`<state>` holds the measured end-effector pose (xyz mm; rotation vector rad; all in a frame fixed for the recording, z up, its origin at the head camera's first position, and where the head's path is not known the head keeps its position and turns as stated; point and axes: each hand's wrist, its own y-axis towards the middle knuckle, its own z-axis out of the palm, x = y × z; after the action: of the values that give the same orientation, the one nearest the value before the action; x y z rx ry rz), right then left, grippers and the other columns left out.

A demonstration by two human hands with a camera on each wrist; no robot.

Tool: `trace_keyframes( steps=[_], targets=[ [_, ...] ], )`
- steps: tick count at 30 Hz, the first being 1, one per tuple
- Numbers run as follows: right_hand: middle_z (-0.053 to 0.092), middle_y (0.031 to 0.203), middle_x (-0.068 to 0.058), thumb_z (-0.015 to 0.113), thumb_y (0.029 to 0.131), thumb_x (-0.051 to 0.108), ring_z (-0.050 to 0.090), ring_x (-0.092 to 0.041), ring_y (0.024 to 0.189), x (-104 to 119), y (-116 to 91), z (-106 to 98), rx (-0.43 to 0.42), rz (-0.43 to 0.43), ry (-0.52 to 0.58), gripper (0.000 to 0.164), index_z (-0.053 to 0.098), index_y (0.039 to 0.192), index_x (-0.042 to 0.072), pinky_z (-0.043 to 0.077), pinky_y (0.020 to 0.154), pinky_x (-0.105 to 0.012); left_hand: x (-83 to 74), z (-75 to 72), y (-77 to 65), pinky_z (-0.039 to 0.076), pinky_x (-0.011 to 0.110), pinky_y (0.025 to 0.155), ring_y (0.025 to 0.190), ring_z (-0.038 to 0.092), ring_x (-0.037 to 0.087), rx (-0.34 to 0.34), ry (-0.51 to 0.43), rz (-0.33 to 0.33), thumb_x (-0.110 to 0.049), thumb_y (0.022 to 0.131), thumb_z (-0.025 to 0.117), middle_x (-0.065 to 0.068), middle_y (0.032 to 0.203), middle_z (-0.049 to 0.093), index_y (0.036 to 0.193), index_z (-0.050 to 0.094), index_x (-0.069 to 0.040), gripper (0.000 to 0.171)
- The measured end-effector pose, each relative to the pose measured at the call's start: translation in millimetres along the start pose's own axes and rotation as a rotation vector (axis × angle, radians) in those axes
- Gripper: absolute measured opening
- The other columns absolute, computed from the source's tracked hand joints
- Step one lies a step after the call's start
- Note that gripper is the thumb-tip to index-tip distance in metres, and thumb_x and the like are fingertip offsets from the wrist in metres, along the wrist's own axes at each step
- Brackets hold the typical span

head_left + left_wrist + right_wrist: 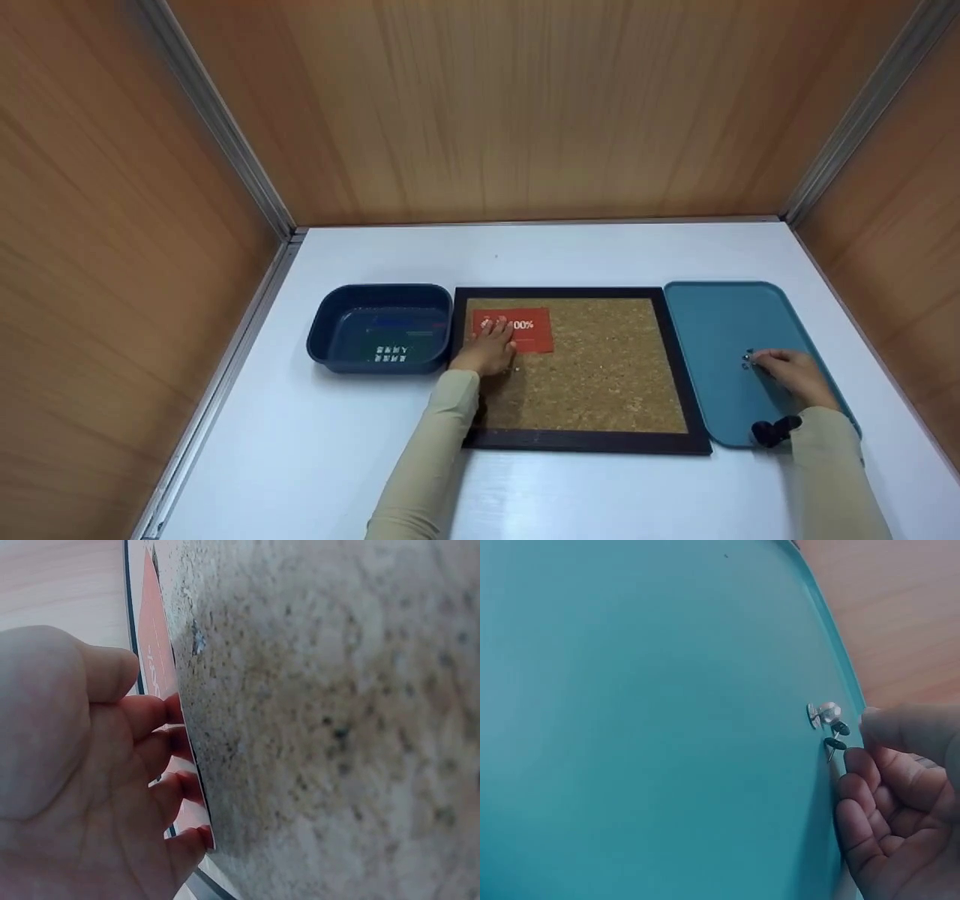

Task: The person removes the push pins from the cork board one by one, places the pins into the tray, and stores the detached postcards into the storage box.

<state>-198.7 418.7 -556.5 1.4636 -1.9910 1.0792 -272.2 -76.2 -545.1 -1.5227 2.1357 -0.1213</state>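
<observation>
My left hand (489, 351) lies on a red card (534, 330) with white print, its fingertips pressing the card onto the cork board (592, 375). In the left wrist view, the fingertips (174, 709) meet the card's edge, with the thumb held over it. Over the teal tray (720, 322), my right hand (799, 375) has its fingers curled. Several metal thumbtacks (829, 714) lie on the tray right at its thumb and fingertips. I cannot tell whether a tack is between those tips.
A dark blue basin (319, 352) stands left of the board's black frame (585, 442). The tray adjoins the frame on the right. A small black object (776, 431) shows at the right wrist. Wood panels (525, 112) enclose the white table (315, 465) behind and at both sides.
</observation>
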Motion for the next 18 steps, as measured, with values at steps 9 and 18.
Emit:
trace_keyframes(
  steps=[9, 18],
  targets=[
    [0.059, 0.115, -0.015, 0.045, 0.099, 0.038, 0.054, -0.008, 0.092, 7, 1, -5, 0.037, 0.030, 0.008, 0.061, 0.048, 0.129, -0.015, 0.047, 0.079, -0.025, 1.6, 1.1, 1.6, 0.012, 0.051, 0.121, 0.151, 0.005, 0.027, 0.006, -0.005, 0.002, -0.030, 0.107, 0.022, 0.006, 0.163, 0.008, 0.155, 0.018, -0.014, 0.051],
    [0.065, 0.095, 0.000, 0.042, 0.101, 0.036, 0.060, 0.000, 0.080, 24, 8, -6, 0.057, 0.001, 0.043, 0.058, 0.050, 0.125, -0.016, 0.053, 0.072, -0.018, 0.3, 0.1, 1.2, 0.013, 0.052, 0.120, 0.150, 0.007, 0.028, 0.000, -0.003, 0.005, -0.028, 0.106, 0.024, 0.007, 0.163, 0.010, 0.155, 0.019, -0.011, 0.051]
  ],
)
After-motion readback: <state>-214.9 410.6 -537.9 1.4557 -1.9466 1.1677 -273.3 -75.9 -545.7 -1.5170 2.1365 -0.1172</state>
